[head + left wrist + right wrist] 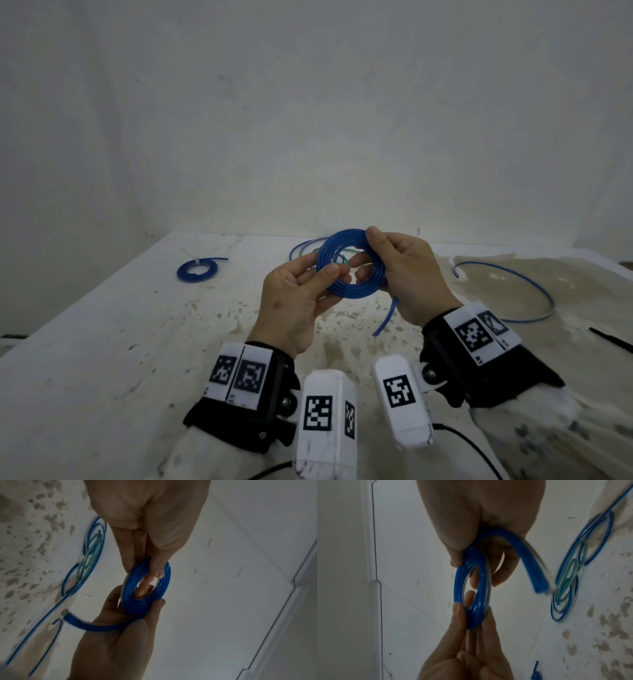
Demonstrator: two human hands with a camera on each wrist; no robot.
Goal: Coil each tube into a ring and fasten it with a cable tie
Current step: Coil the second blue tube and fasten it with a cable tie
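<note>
A blue tube coil (352, 292) of several turns is held up above the table between both hands. My left hand (327, 278) pinches its left side with thumb in front and fingers behind. On the upper right side my right hand (371, 251) grips it, thumb on top. The tube's free end (386, 318) hangs down below the right palm. In the left wrist view the coil (137, 605) sits between the left fingertips (158, 573) and the right hand (120, 635). The right wrist view shows the coil (480, 574) edge-on with its tail (534, 563) curving out.
A finished blue ring with a white cable tie (196, 269) lies at the far left of the stained table (102, 342). Loose blue and green tubes (305, 247) lie behind the hands. Another blue tube (534, 287) curves at the right, and a black cable tie (609, 340) lies near the right edge.
</note>
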